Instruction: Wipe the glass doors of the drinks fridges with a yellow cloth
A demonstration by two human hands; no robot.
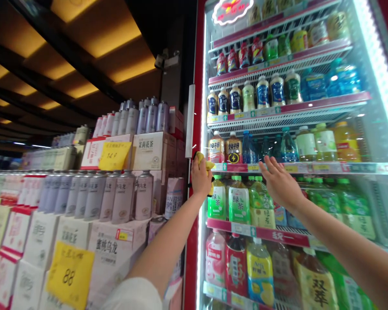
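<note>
My left hand (pixel 201 178) is closed around a crumpled yellow-and-black cloth (pixel 209 165) at the left edge of a red-framed drinks fridge (pixel 198 64). The cloth lies close to the fridge's pale vertical handle strip (pixel 190 116). My right hand (pixel 281 183) is raised with fingers stretched and holds nothing. It is in front of the fridge, over the price-label rail (pixel 326 168); whether the palm touches glass, I cannot tell. Green tea bottles (pixel 239 200) stand on the shelf behind and between my hands.
Left of the fridge, silver-lilac cans (pixel 124 198) stand in rows on stacked cartons (pixel 111 254). Yellow price cards (pixel 70 275) hang on the cartons. More bottles (pixel 236 267) fill the lower fridge shelf. A single can (pixel 174 196) stands close beside the fridge frame.
</note>
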